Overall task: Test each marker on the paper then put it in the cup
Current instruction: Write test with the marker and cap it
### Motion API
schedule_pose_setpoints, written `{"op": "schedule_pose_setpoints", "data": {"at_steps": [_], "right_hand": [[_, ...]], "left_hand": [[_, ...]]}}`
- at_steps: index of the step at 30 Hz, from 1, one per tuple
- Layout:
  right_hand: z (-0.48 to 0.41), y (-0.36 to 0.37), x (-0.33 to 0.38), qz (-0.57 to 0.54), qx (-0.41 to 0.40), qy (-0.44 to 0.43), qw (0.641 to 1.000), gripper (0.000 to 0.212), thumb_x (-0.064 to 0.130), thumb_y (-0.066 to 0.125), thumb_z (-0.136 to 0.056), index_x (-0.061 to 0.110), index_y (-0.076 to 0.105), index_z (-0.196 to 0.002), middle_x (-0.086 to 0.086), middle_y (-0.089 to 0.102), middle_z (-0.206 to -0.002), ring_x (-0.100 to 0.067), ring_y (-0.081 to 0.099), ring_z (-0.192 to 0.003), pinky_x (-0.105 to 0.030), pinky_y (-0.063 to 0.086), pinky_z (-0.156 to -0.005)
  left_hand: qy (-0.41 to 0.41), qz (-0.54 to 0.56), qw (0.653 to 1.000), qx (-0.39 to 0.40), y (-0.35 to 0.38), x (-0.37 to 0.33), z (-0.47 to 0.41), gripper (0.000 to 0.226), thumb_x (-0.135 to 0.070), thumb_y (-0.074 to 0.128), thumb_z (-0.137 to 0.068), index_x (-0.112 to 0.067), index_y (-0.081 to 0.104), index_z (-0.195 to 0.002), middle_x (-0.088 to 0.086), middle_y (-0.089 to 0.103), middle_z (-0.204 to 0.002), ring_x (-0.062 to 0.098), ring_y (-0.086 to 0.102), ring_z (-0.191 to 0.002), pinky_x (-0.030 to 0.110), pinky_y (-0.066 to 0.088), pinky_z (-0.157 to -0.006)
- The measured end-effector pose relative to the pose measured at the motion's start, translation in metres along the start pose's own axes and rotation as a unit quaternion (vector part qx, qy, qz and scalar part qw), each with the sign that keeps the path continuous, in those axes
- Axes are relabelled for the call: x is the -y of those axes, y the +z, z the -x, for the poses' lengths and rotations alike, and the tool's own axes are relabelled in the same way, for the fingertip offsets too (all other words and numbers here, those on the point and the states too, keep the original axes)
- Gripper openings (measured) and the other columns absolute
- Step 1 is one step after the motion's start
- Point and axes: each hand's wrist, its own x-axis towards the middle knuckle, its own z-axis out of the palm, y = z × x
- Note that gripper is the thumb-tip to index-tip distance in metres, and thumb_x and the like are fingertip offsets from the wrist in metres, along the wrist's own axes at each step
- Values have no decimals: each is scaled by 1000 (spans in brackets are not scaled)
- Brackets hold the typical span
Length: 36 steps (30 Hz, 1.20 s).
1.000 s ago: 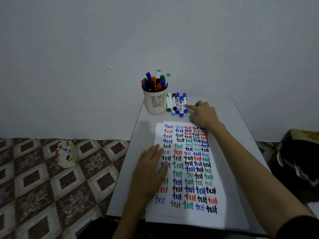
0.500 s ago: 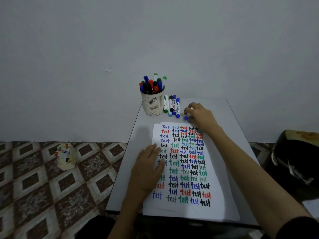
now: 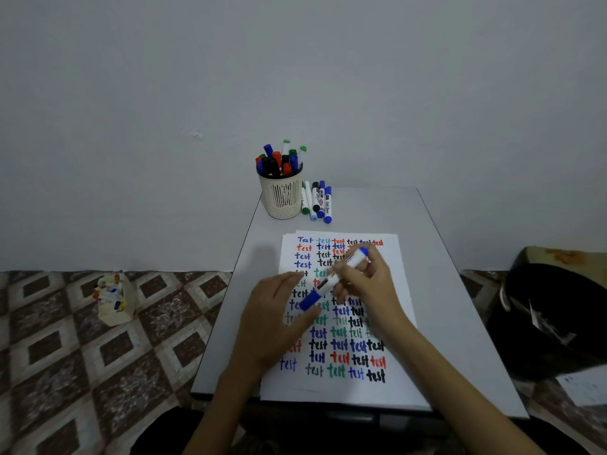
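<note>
Right hand (image 3: 371,285) gripped the white barrel of the blue marker (image 3: 341,274), tilted just above the paper (image 3: 394,382), cap end pointing down-left. Left hand (image 3: 272,323) sat over the paper's left side, thumb and forefinger flanking the cap; couldn't tell if pinching. Cup (image 3: 281,198) stood at the surface's (image 3: 460,323) far edge

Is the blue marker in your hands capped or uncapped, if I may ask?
Capped: the blue marker in the right hand shows its blue cap seated on its lower end.
</note>
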Motion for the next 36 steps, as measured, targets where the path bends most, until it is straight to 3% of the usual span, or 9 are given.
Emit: {"op": "schedule_pose_setpoints", "data": {"at_steps": [4,10,13,19,26,28,31,33,36], "right_hand": [[12,9,-6,-18,66,29,997,22,-3,71,-79,7,52,-80,-14,65,-75,-25,57,-52,-28,46,-43],[16,7,-4,2,106,36,994,25,-2,75,-77,5,51,-79,-15,58,-69,-23,55,-50,-26,42,-43],[16,6,-4,4,126,36,991,24,-1,74,-79,3,50,-80,-20,59,-68,-22,55,-48,-24,40,-41],[14,5,-5,-16,178,56,982,23,1,70,-82,8,49,-77,-19,60,-70,-21,56,-49,-22,38,-38],[10,0,-5,-33,189,54,980,24,-2,72,-79,8,50,-73,-10,59,-68,-23,55,-51,-25,38,-42],[9,-1,-3,-25,170,63,983,21,-1,71,-78,10,53,-72,-9,62,-65,-19,55,-48,-23,39,-40],[-1,-11,6,-146,97,51,983,6,1,62,-82,5,58,-80,-12,62,-71,-14,57,-50,-18,42,-39],[-18,-27,15,-199,23,27,979,8,1,51,-92,2,58,-88,-15,66,-86,-19,64,-65,-21,52,-48],[-46,-54,27,-120,-86,-3,989,10,-5,56,-88,3,58,-84,-14,70,-86,-21,68,-67,-24,56,-53]], "left_hand": [[88,-43,995,-27,-1,-5,4,35,-43,38,-95,-16,59,-104,-1,64,-85,13,54,-76,23,41,-71],[64,46,994,72,-4,-13,7,42,-42,30,-94,-14,53,-115,-1,62,-99,4,51,-83,16,42,-74],[67,68,991,95,-5,-12,8,45,-49,27,-94,-16,52,-111,-2,63,-85,7,58,-71,24,52,-64],[86,91,989,75,-7,-9,11,51,-60,24,-94,-21,51,-114,-8,57,-63,6,56,-50,14,46,-48],[93,102,988,73,-10,-10,11,38,-62,26,-93,-35,42,-115,-3,66,-71,5,62,-57,19,52,-51],[109,66,990,56,-10,-12,10,37,-59,27,-95,-34,43,-116,-6,63,-64,3,59,-51,12,48,-48],[85,21,996,0,-11,-11,9,30,-50,37,-95,-29,51,-112,-11,52,-55,1,47,-45,3,35,-49],[53,11,998,-20,-9,-9,8,32,-46,42,-93,-24,58,-112,-10,56,-64,0,48,-54,7,38,-56],[74,-34,997,4,-1,-5,6,33,-44,45,-91,-20,61,-106,-7,61,-88,5,50,-76,23,47,-70]]}}
